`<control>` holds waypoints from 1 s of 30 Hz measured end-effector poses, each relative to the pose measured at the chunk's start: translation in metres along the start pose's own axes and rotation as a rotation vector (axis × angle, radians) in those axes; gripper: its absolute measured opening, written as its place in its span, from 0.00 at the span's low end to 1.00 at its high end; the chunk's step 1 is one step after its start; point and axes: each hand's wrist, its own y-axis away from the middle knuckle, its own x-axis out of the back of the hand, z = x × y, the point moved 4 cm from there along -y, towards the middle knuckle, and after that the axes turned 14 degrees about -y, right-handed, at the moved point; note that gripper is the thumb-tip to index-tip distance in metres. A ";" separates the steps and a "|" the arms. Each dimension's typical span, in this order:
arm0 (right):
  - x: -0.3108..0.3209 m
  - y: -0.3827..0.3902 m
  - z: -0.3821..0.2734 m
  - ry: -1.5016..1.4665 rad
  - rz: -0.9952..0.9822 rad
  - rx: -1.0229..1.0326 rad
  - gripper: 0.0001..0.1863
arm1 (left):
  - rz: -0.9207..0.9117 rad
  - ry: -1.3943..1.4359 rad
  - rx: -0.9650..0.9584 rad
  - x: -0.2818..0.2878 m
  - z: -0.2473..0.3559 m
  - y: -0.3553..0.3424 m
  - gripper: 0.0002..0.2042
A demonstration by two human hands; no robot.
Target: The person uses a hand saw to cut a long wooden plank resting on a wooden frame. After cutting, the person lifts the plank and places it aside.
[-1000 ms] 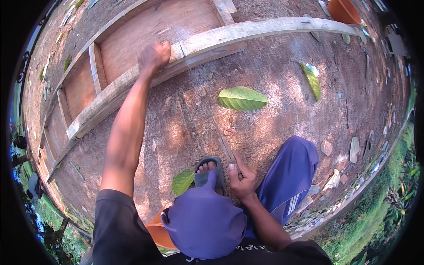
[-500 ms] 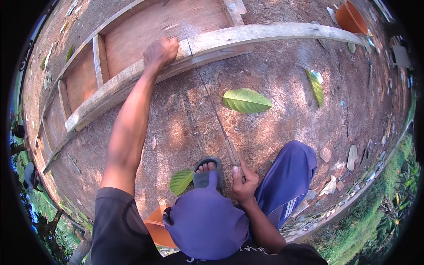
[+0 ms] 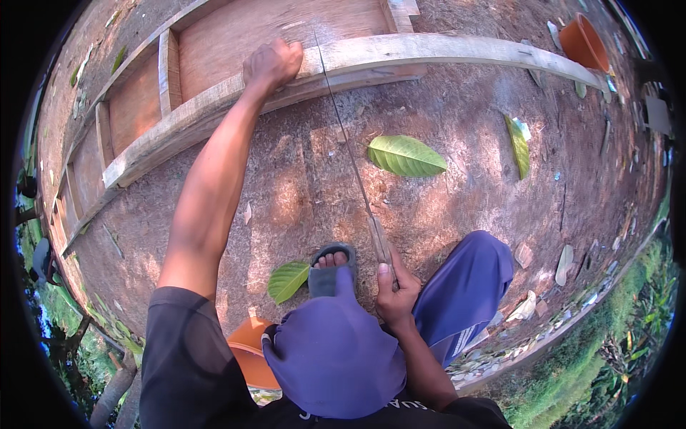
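My left hand [image 3: 273,64] is wrapped over a long pale wooden beam [image 3: 429,47], with the thumb side toward the saw. My right hand [image 3: 398,289] grips the wooden handle of a hand saw [image 3: 350,151], low in front of my body. The thin dark blade runs up and slightly left from the handle and crosses the beam just right of my left hand. Its far end shows past the beam's far edge. Whether the teeth have cut into the wood is too small to tell. The beam lies along a wooden frame with a plywood panel [image 3: 236,53].
Bare brown ground [image 3: 286,179] carries a green leaf [image 3: 407,156] right of the blade and another leaf [image 3: 518,146] farther right. An orange bucket [image 3: 584,43] lies at the far right. A second orange container [image 3: 250,350] is beside my left side. My sandalled foot [image 3: 333,270] is near the handle.
The view has shifted slightly, so the beam, leaves and bucket appear a little farther right. Both hands keep their grips, and the saw still crosses the beam beside my left hand.
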 end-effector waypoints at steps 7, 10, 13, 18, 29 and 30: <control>-0.074 -0.150 -0.021 -0.094 0.029 0.015 0.21 | 0.124 -0.044 -0.052 -0.003 0.013 -0.015 0.21; -0.059 -0.130 -0.004 -0.088 0.076 0.040 0.20 | 0.027 -0.020 -0.072 -0.004 0.021 -0.004 0.22; -0.016 -0.033 -0.007 -0.009 0.008 -0.076 0.21 | 0.004 -0.008 -0.065 -0.005 0.007 -0.005 0.22; -0.022 -0.028 -0.010 -0.093 0.007 -0.052 0.21 | -0.128 0.031 -0.018 0.004 -0.005 0.000 0.22; -0.012 -0.021 0.002 0.005 -0.001 0.053 0.23 | -0.077 0.021 -0.018 -0.001 0.006 -0.002 0.22; -0.006 -0.012 0.000 0.023 -0.001 0.100 0.23 | -0.112 0.021 -0.007 0.000 0.006 0.000 0.22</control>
